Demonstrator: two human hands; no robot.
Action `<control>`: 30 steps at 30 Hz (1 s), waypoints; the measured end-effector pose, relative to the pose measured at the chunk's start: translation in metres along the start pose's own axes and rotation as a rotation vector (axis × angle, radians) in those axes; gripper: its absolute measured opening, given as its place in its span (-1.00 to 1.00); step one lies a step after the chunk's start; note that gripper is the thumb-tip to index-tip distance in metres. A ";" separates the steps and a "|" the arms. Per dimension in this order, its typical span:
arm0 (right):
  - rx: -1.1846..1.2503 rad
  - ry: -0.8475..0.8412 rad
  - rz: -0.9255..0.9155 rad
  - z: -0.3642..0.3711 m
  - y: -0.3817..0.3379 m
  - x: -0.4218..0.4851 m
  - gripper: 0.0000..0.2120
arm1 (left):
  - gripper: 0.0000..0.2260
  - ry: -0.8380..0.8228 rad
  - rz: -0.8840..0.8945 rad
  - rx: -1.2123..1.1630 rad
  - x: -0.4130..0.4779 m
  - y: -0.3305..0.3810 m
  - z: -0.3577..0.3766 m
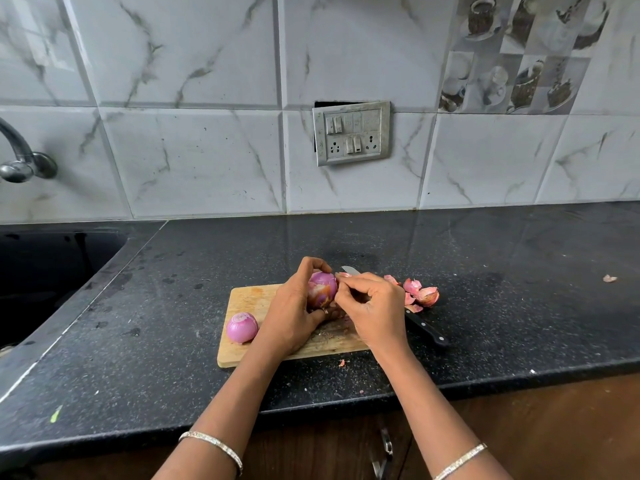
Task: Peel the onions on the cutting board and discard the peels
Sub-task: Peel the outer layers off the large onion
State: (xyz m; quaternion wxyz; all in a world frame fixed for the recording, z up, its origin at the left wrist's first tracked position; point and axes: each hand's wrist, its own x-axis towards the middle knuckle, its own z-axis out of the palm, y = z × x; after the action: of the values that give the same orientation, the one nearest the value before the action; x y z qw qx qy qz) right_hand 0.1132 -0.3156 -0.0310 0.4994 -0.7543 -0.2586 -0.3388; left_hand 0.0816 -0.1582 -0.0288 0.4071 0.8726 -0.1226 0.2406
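A wooden cutting board (249,296) lies on the black counter. My left hand (291,313) grips a partly peeled purple onion (322,289) above the board. My right hand (375,306) pinches a strip of skin at the onion's right side. A second, peeled onion (241,328) sits at the board's front left corner. A pile of pink peels (420,292) lies on the counter just right of the board.
A black-handled knife (426,329) lies to the right of the board, its blade tip (349,270) showing behind my hands. A dark sink (52,271) and tap (20,157) are at the left. Small peel scraps (609,278) dot the counter (519,271).
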 end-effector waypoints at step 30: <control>-0.161 0.030 -0.092 0.002 -0.002 0.000 -0.93 | -0.43 -0.001 0.003 0.034 -0.003 0.010 -0.001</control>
State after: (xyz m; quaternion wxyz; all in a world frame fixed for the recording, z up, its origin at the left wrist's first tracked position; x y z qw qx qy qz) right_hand 0.1121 -0.3131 -0.0304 0.4248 -0.7742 -0.2573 -0.3924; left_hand 0.0750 -0.1638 -0.0234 0.3919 0.8793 -0.1200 0.2427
